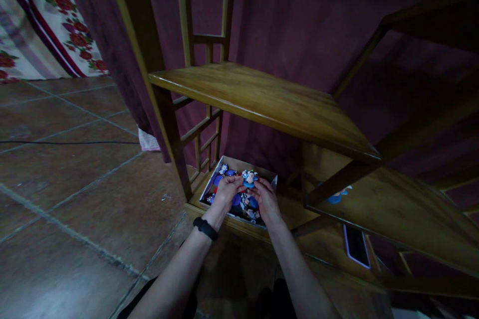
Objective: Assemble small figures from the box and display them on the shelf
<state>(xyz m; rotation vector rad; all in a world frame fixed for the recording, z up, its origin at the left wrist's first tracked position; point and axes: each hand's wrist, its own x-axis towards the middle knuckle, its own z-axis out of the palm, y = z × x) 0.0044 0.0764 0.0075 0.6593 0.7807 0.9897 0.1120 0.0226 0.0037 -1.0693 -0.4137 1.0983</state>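
Note:
A small figurine (250,178) with a blue base and white-and-blue top is held between both hands. My left hand (229,190) pinches its left side, and a dark band circles that wrist. From the right, the fingers of my right hand (265,197) close on the same figurine. Directly beneath them sits an open cardboard box (276,179) with several other small figurines (245,202) in it, in blue, white, black and red. My hands and wrists hide part of the box's contents.
The box rests on the bottom board of a wooden shelf unit (243,90). Another blue-based figurine (336,196) stands on a shelf to the right. Below it lies a phone (356,245). A purple curtain (280,25) hangs behind; a cable (75,142) crosses the tiled floor.

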